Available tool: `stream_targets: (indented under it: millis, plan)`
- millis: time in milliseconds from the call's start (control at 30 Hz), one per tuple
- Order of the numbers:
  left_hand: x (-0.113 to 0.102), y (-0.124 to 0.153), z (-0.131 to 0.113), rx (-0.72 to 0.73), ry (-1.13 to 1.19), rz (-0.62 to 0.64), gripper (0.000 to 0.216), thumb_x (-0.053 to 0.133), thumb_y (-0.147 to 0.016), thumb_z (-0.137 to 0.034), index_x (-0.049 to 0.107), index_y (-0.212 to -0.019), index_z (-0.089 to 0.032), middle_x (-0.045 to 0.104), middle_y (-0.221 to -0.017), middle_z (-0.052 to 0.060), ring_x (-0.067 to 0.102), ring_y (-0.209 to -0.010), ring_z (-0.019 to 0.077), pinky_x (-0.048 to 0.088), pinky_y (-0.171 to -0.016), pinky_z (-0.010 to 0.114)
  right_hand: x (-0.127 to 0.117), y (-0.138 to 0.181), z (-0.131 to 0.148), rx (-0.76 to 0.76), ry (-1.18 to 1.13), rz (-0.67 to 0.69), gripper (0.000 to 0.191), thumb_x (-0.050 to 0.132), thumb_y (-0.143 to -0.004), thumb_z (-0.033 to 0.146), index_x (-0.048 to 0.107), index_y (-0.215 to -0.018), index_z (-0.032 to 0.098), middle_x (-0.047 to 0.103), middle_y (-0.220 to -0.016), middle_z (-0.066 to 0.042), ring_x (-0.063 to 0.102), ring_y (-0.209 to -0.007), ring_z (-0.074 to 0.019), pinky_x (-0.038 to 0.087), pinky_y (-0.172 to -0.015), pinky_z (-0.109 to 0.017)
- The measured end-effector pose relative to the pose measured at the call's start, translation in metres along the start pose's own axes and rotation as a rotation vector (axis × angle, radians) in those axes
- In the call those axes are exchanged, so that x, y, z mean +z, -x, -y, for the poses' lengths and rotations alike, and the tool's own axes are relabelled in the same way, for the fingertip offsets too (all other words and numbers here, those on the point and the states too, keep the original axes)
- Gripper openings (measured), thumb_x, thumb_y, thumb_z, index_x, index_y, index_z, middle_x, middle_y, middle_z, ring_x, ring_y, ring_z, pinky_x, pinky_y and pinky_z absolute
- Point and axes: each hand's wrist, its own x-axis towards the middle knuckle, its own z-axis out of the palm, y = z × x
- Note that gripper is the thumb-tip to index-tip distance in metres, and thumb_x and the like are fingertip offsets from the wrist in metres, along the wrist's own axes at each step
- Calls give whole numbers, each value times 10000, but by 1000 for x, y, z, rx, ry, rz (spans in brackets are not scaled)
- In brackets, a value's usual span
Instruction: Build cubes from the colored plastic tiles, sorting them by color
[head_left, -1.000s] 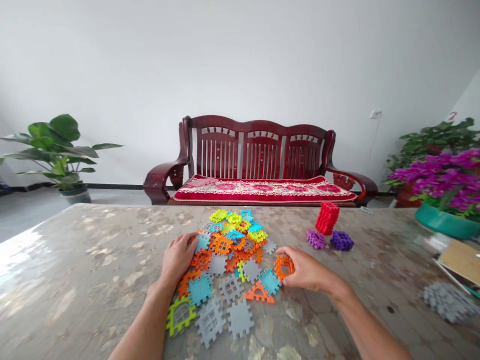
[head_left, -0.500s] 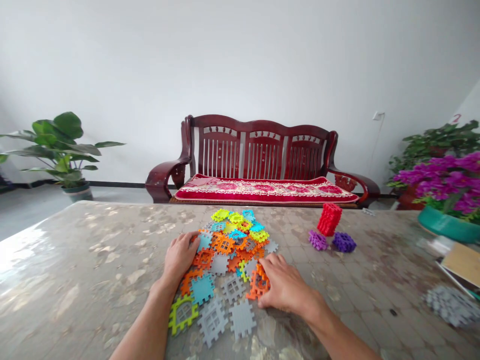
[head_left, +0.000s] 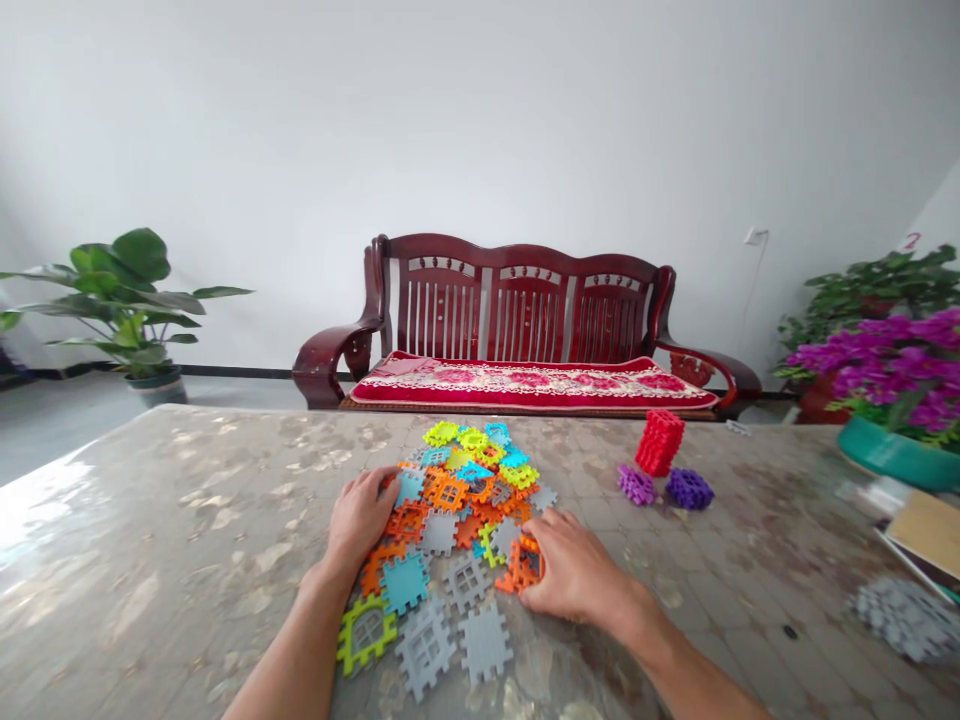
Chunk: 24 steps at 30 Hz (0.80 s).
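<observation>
A loose heap of notched plastic building tiles in orange, blue, lime and grey spreads over the table. My right hand (head_left: 574, 567) grips orange tiles (head_left: 519, 568) at the heap's right edge, its thumb low and fingers over the top; the palm side is hidden. At the left edge rests my left hand (head_left: 363, 515), holding nothing, fingers bent loosely beside a light-blue tile (head_left: 409, 486). Nearest to me lie a lime window tile (head_left: 367, 632), a grey window tile (head_left: 426, 645) and a plain grey tile (head_left: 485, 640).
On the right of the table (head_left: 225, 560) stand a red tile stack (head_left: 660, 443), with pink-purple (head_left: 636, 485) and dark purple (head_left: 690, 489) stacks beside it. Farther right are a grey stack (head_left: 904, 615) and a teal flower pot (head_left: 892, 455). A wooden bench (head_left: 322, 360) stands behind.
My right hand has drawn the orange tiles slightly, turning and tilting them in its grip. The left hand has stayed almost still.
</observation>
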Motion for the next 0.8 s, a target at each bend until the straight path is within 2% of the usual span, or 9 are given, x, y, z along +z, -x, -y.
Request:
stream_targets:
  millis: [200, 300, 400, 467, 567, 600, 633, 733, 800]
  plan:
    - [1, -1, 2, 5, 15, 5, 374, 411, -896, -400, 660, -1131, -250, 698, -1148, 50, 600, -1084, 233, 425, -990, 355, -3, -1, -17, 30, -48, -36, 422, 685, -658, 462, 640, -1001, 219, 610, -1035, -77, 563, -956, -245, 415, -828, -321]
    - [1, -1, 2, 5, 6, 2, 371, 415, -896, -395, 660, -1134, -251, 701, -1145, 48, 602, -1082, 233, 425, -991, 355, -8, -4, -28, 41, -89, -32, 464, 701, -635, 382, 636, -1065, 220, 612, -1063, -69, 565, -986, -237, 415, -845, -307]
    - [-1, 0, 0, 11, -12, 8, 382, 403, -901, -389, 657, -1145, -241, 699, -1145, 53, 608, -1073, 232, 424, -990, 349, -10, -3, -33, 51, -97, -20, 502, 685, -656, 377, 621, -1131, 229, 610, -1092, -69, 557, -1023, -246, 413, -861, -320]
    - [-1, 0, 0, 16, -18, 11, 383, 398, -903, -388, 657, -1142, -240, 701, -1140, 51, 613, -1066, 228, 429, -982, 340, -8, -1, -31, 53, -92, -3, 615, 717, -630, 424, 588, -1202, 239, 596, -1155, -76, 538, -1068, -264, 408, -885, -340]
    - [-2, 0, -1, 20, -16, 17, 381, 396, -904, -390, 660, -1135, -241, 702, -1136, 49, 614, -1066, 227, 434, -974, 336, -2, 3, -22, 57, -67, 1, 908, 800, -511, 489, 491, -1329, 244, 545, -1277, -94, 482, -1161, -312, 391, -939, -386]
    - [-2, 0, -1, 20, -14, 18, 380, 397, -904, -389, 660, -1133, -240, 702, -1136, 50, 614, -1068, 227, 434, -976, 336, 0, 4, -19, 64, -52, -7, 940, 809, -495, 490, 478, -1340, 243, 540, -1288, -98, 473, -1173, -322, 389, -946, -398]
    - [-2, 0, -1, 19, -12, 17, 376, 400, -903, -388, 660, -1131, -240, 703, -1135, 49, 614, -1069, 225, 434, -977, 336, 1, 5, -16, 71, -39, -16, 905, 802, -515, 484, 488, -1327, 240, 547, -1280, -100, 475, -1170, -324, 391, -944, -401]
    - [-2, 0, 0, 17, -3, 9, 368, 406, -901, -383, 661, -1128, -245, 705, -1133, 45, 614, -1075, 224, 434, -978, 335, 1, 6, -12, 68, -7, -42, 545, 695, -688, 437, 584, -1174, 219, 601, -1171, -103, 526, -1101, -295, 410, -907, -379]
    - [-2, 0, 0, 15, -1, 7, 367, 405, -901, -384, 661, -1129, -252, 706, -1132, 43, 614, -1074, 227, 435, -976, 340, 1, 5, -11, 47, 13, -59, 374, 612, -776, 406, 611, -1091, 204, 619, -1113, -110, 547, -1060, -285, 415, -896, -374]
